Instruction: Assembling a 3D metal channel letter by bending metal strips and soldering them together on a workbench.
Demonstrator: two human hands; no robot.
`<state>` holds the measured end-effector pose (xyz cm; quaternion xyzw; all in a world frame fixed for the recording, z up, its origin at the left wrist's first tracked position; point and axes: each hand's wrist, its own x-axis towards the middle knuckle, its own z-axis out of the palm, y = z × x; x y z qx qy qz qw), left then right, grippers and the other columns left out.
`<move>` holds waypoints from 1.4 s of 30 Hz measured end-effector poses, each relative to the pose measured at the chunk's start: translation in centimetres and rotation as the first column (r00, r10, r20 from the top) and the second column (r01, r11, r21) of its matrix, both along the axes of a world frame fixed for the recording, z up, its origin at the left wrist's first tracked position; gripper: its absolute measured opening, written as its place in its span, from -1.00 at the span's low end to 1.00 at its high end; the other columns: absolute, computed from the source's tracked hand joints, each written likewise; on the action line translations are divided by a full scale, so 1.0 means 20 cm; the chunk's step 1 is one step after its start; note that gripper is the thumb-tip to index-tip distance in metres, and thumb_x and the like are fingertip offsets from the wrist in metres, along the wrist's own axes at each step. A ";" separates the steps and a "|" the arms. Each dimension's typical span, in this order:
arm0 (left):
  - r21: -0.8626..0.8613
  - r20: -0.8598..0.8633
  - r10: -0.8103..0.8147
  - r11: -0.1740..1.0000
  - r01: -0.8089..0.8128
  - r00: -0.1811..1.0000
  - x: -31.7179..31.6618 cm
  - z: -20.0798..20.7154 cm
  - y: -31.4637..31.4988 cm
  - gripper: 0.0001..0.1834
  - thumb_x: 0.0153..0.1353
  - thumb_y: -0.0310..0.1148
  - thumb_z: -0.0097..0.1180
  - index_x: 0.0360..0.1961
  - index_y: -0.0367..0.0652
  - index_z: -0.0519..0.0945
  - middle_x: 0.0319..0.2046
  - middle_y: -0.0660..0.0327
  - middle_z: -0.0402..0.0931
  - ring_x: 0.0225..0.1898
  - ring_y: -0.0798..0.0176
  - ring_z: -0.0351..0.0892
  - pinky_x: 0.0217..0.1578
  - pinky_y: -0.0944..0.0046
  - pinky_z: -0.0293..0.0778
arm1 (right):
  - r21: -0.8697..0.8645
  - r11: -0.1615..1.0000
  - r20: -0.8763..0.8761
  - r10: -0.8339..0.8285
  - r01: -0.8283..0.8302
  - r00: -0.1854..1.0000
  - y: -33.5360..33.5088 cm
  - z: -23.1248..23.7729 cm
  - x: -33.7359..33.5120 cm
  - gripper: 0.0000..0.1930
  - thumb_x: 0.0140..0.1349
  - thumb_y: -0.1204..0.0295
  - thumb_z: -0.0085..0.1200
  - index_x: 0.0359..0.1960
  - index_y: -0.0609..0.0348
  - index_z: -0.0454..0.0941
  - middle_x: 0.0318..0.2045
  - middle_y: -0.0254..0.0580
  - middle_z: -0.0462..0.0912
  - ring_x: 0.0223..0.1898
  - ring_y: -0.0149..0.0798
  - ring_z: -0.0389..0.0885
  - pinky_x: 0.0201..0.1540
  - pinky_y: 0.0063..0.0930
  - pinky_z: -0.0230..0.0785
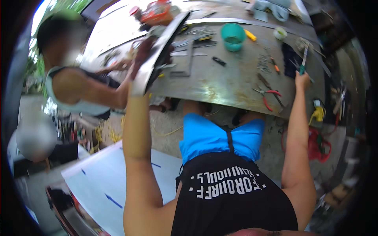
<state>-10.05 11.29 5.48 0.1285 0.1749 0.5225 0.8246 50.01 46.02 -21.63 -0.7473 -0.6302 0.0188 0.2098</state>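
My left hand is raised at the upper left, mostly hidden by a long bent metal strip. The fingers I can make out close around its edge. The strip slants up and away over the table, its near end above my forearm. Over the table's right side, my right hand is closed on a green-handled tool with a long thin metal shaft, its exact kind unclear. A dark cloth lies beside it. Red-handled pliers rest on the table left of my right forearm.
On the metal table are a green bucket, a yellow tool, a white cup, a metal square and several hand tools. A person works close at my left. Behind my left arm lies a pale blue-white sheet.
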 end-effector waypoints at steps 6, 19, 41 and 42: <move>0.153 -0.086 0.187 0.973 -0.172 0.979 0.09 0.06 -0.09 -0.36 0.44 -0.02 -0.04 0.22 -0.45 0.43 0.05 -0.29 0.56 -0.10 -0.10 0.73 -0.18 -0.11 0.74 | 0.012 0.998 0.065 -0.062 0.061 0.996 0.08 -0.07 0.05 -0.59 0.21 0.13 0.25 -0.02 0.13 0.70 -0.07 0.11 0.71 0.02 0.19 0.62 0.08 0.10 0.44; 0.157 -0.164 0.273 0.956 -0.248 0.948 0.03 0.08 -0.16 -0.38 0.39 0.02 0.01 0.13 -0.40 0.50 -0.06 -0.15 0.66 -0.17 -0.06 0.70 -0.18 -0.04 0.69 | 0.419 0.790 -0.082 0.525 -0.449 0.847 -0.80 1.22 -0.14 -0.67 0.33 0.31 0.19 0.04 0.23 0.62 -0.16 -0.11 0.66 -0.14 -0.14 0.63 -0.02 -0.30 0.44; 0.247 -0.413 0.444 0.895 -0.372 0.795 -0.03 -0.04 -0.28 -0.49 0.34 -0.04 0.14 0.11 -0.24 0.49 -0.14 -0.03 0.65 -0.30 0.05 0.66 -0.28 0.05 0.68 | 0.145 0.029 0.231 0.971 -0.989 0.062 -1.60 2.35 -0.84 -0.60 0.22 0.68 0.19 0.12 0.25 0.61 -0.16 -0.16 0.57 -0.18 -0.32 0.59 -0.14 -0.58 0.43; 0.187 -0.358 0.412 0.911 -0.368 0.838 -0.03 -0.03 -0.28 -0.48 0.33 -0.03 0.15 0.09 -0.24 0.50 -0.14 -0.02 0.66 -0.32 0.04 0.66 -0.30 0.03 0.69 | 0.122 0.031 0.218 0.974 -0.992 0.057 -1.60 2.35 -0.86 -0.60 0.24 0.69 0.17 0.14 0.27 0.60 -0.13 -0.15 0.56 -0.14 -0.33 0.58 -0.11 -0.60 0.42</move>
